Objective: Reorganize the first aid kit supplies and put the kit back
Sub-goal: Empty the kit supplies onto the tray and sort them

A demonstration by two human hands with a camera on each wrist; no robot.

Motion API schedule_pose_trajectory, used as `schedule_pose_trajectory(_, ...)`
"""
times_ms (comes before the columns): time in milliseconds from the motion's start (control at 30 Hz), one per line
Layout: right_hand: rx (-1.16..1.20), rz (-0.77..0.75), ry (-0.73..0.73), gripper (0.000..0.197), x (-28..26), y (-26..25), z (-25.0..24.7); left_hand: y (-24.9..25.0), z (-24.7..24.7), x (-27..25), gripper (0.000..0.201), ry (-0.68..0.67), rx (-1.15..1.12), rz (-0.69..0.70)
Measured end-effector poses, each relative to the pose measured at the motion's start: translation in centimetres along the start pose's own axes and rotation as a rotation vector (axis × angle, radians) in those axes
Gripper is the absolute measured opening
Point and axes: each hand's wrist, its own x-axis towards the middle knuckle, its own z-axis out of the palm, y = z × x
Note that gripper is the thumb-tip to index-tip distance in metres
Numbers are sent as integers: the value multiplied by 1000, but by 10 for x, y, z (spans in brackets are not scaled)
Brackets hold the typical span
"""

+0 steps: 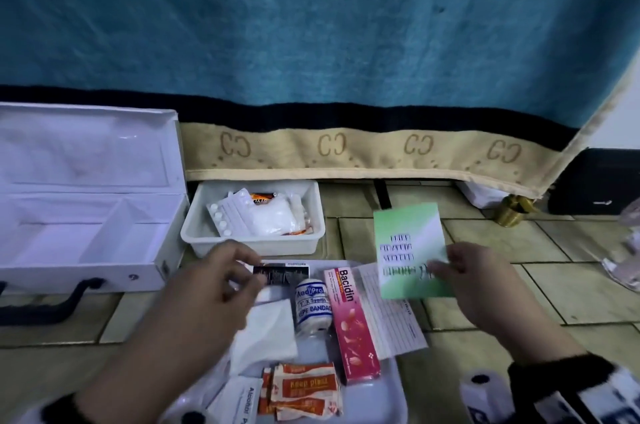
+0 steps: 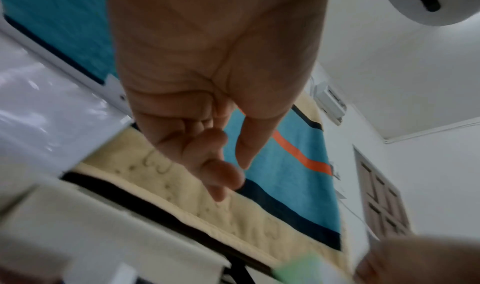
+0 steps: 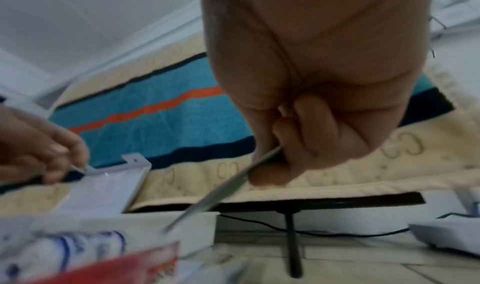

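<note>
– What is your right hand [image 1: 474, 285] doing?

– It pinches a green card [image 1: 408, 250] just past the tray [image 1: 381, 399]; my wrist view shows only its thin edge.

– And the left hand [image 1: 214, 281]?

– It hovers over the tray, fingers loosely curled and holding nothing. The open kit box [image 1: 86, 216] lies to the left on the floor.

The head camera looks steeply down from above at a tiled floor [image 1: 519, 285], facing a far blue striped blanket with a beige monogrammed border [image 1: 346, 43]. Both wrist cameras sit low and close under each palm, tilted upward toward that same blanket [image 2: 285, 165] [image 3: 155, 107]. The right-wrist view also catches the left hand [image 3: 39, 144].
</note>
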Motion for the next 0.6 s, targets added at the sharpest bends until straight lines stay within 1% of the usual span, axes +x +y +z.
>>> schedule_pose_trajectory(100, -220, 17, -203, 32, 10, 3, 13, -15, -29, 9, 19, 106, 61, -3)
schedule_pose_trajectory(167, -296, -6, -335, 26, 12, -1, 26, -26, -49, 17, 19, 140, 129, -17)
schedule_pose_trajectory(200, -329, -6, -369, 23, 11, -4, 30, -32, -60, 20, 19, 148, 174, -27)
schedule_pose_trajectory(233, -362, 3, -372, 21, 10, -8, 30, -40, -70, 24, 19, 152, 244, -41)
schedule_pose_trajectory(267, -400, 9, -325, 26, 9, -11, 28, -48, -80, 28, 22, 143, 338, -52)
schedule_pose_trajectory(333, -460, -8, -180, 40, 9, -21, 19, -62, -99, 39, 29, 87, 530, -45)
schedule_pose_trajectory(367, -454, -25, -139, 43, 8, -29, 15, -67, -107, 44, 29, 46, 591, -48)
schedule_pose_trajectory(400, -445, -44, -135, 44, 7, -40, 11, -71, -114, 50, 29, -1, 631, -75)
schedule_pose_trajectory(467, -447, -113, -198, 43, 6, -65, 9, -81, -123, 62, 28, -100, 677, -122)
schedule_pose_trajectory(533, -489, -191, -277, 43, 6, -90, 14, -87, -125, 72, 25, -194, 701, -109)
schedule_pose_trajectory(600, -524, -282, -312, 41, 10, -115, 26, -91, -123, 79, 25, -297, 746, -73)
